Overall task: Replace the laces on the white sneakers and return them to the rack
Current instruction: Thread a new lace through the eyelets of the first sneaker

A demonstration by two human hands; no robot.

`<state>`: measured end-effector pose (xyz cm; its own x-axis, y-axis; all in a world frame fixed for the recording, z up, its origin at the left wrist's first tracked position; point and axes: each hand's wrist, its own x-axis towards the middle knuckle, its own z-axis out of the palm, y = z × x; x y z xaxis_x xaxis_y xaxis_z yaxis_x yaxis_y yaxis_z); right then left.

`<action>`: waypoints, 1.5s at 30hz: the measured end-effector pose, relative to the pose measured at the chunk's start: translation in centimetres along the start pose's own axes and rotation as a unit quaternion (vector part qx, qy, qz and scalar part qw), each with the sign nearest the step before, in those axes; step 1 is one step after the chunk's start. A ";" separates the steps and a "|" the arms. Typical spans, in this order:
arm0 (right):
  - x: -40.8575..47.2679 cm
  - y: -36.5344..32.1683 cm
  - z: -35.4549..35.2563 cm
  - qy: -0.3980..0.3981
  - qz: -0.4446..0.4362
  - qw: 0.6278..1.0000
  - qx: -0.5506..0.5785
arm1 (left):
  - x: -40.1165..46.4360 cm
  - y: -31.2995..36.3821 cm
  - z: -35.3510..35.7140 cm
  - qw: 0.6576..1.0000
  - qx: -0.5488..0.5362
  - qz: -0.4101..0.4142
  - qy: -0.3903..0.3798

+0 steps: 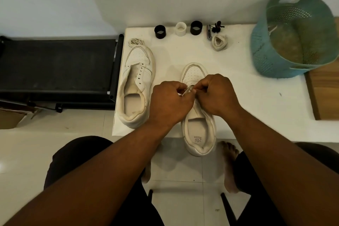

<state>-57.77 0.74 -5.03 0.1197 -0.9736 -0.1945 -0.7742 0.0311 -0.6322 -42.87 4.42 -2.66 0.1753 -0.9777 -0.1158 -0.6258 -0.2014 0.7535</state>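
Nearby — teal basket [264, 57], coiled lace [219, 42]; hands [169, 103] hide sneaker [199, 134] eyelets.

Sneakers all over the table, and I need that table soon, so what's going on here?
A person is lacing a white sneaker at the table's near edge. Both the left hand and the right hand pinch a lace over its eyelets. The other sneaker sits to the left with no lace in it. Two bundled laces lie farther back, near three small cups and a green basket.
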 end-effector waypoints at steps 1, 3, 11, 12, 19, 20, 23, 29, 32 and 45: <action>-0.1 0.0 0.1 0.005 -0.007 1.000 -0.001 | 0.0 -0.1 0.0 1.000 -0.005 -0.002 -0.001; -0.4 0.0 0.3 0.024 -0.018 0.999 0.009 | 0.1 -0.3 0.1 1.000 -0.012 -0.004 -0.008; -0.5 0.8 1.2 0.073 -0.006 0.992 0.105 | 0.4 -1.3 0.5 0.996 -0.078 -0.034 -0.039; -0.5 0.9 1.3 0.072 -0.008 0.992 0.104 | 0.5 -1.4 0.5 0.993 -0.102 -0.045 -0.043; -0.7 0.3 0.5 0.056 0.005 0.996 0.071 | 1.6 -2.3 0.9 0.997 -0.076 -0.009 -0.014; -0.7 0.3 0.3 0.051 0.008 0.996 0.071 | 1.6 -2.2 0.9 0.998 -0.060 0.010 -0.011; -0.5 0.1 -0.3 0.020 0.003 0.998 0.053 | 1.7 -2.3 1.1 0.999 -0.014 0.040 -0.006; -0.6 -0.1 -1.3 -0.030 0.018 0.999 0.025 | 2.6 -0.4 -0.4 0.947 -0.317 -0.040 -0.008; -0.6 -0.1 -1.3 -0.033 0.026 0.999 -0.001 | 2.8 0.7 -2.2 0.928 -0.371 0.005 -0.037; -0.7 -0.4 -1.4 -0.002 0.049 0.995 -0.083 | 4.7 -0.1 -2.6 0.965 0.202 0.156 -0.064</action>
<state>-58.41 1.11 -3.58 0.0406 -0.9667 -0.2525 -0.8741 0.0881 -0.4777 -40.02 -0.01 -1.58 -0.1486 -0.9886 -0.0229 -0.8825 0.1221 0.4542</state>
